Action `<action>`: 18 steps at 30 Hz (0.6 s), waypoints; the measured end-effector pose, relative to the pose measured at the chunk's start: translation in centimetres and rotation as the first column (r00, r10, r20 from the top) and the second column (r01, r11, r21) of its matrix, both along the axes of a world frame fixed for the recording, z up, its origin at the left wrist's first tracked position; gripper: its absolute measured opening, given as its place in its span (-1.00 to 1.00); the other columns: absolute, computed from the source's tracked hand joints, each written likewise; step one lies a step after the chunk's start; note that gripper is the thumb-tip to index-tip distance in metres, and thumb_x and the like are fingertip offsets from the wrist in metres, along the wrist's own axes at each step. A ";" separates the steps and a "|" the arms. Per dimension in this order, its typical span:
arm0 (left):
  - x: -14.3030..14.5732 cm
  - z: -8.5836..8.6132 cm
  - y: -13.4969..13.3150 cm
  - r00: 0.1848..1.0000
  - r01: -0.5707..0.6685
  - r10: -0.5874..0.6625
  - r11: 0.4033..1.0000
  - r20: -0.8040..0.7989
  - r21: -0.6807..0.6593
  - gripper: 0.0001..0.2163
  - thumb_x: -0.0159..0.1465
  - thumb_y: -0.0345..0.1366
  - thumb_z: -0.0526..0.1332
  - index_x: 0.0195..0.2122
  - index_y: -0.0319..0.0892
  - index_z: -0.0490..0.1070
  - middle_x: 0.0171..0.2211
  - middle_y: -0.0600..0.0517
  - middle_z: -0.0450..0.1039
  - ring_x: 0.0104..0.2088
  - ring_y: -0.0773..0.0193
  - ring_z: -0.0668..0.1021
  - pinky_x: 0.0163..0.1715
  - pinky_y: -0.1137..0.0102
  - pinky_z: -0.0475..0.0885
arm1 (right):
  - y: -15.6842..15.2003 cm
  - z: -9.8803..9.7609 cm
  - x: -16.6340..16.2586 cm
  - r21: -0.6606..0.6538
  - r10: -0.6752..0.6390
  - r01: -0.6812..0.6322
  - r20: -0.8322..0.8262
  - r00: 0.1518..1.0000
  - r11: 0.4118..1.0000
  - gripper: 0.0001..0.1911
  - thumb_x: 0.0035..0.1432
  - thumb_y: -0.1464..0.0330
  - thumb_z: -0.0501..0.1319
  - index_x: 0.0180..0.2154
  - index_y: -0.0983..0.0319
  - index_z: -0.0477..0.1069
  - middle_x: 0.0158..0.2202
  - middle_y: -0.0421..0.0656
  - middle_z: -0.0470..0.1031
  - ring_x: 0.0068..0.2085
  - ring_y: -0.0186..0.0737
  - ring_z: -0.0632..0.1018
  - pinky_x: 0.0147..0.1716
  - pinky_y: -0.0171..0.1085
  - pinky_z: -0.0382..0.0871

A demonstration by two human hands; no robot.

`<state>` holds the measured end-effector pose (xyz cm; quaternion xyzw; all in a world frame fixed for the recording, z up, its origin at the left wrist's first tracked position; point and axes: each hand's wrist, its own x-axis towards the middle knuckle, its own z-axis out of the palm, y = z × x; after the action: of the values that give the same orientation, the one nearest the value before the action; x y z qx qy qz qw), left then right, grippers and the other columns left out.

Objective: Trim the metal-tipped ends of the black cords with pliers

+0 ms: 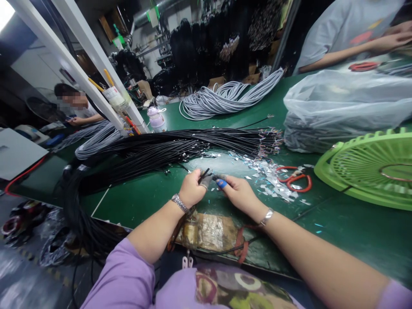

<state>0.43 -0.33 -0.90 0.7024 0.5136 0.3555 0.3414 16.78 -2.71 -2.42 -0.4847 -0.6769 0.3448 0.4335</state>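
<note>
My left hand (194,189) is closed round a thin black cable (206,172), whose dark end sticks up past the fingers. Right beside it, my right hand (238,191) pinches with fingertips almost touching the left ones; a blue wrap covers its thumb. What lies between the right fingertips is too small to make out. Just beyond both hands stretches a large bundle of black cables (193,141), with stripped, coloured wire ends at its right. Red-handled scissors (298,180) lie to the right among scraps of foil and blue film (273,180).
A green fan (373,167) and a clear plastic bag (347,107) stand at the right. Coiled grey cable (225,101) and a lilac bottle (156,119) are farther back. A taped block (215,231) sits at the near table edge. Other people are at the right and far left.
</note>
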 end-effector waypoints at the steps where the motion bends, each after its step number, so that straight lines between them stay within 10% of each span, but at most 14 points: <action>1: 0.0 0.0 0.0 1.000 0.006 -0.006 1.000 0.011 0.006 -0.86 0.15 -0.27 0.26 -0.44 -0.18 0.32 -0.54 0.10 0.35 -0.49 0.36 0.36 -0.46 0.48 0.27 | 0.0 0.0 0.0 0.011 -0.008 0.008 0.010 1.000 1.000 -0.73 0.15 0.25 0.05 -0.48 0.19 0.43 -0.63 -0.25 0.38 -0.55 -0.27 0.38 -0.51 -0.30 0.28; 8: 0.3 0.8 0.2 0.952 0.116 -0.061 0.979 0.299 -0.170 -0.66 0.05 -0.03 0.33 -0.46 -0.21 0.32 -0.63 0.16 0.25 -0.59 0.45 0.28 -0.58 0.51 0.18 | -0.1 0.3 0.1 0.088 -0.037 0.031 0.066 0.997 0.996 -0.73 0.13 0.25 0.05 -0.52 0.18 0.39 -0.59 -0.20 0.44 -0.53 -0.24 0.42 -0.50 -0.29 0.29; 18: -0.3 1.7 0.7 0.842 0.348 0.003 0.761 0.540 -0.547 -0.55 -0.13 0.02 0.41 -0.44 -0.18 0.26 -0.80 0.30 0.04 -0.81 0.58 0.00 -0.79 0.58 -0.18 | -0.1 0.6 0.2 0.135 -0.007 -0.005 0.090 0.996 0.991 -0.70 0.16 0.24 0.03 -0.57 0.16 0.31 -0.65 -0.21 0.36 -0.56 -0.26 0.38 -0.53 -0.29 0.25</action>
<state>0.10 0.36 0.78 0.4741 0.4227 0.3026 0.7106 16.97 -2.76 -1.86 -0.4697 -0.7175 0.2756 0.4344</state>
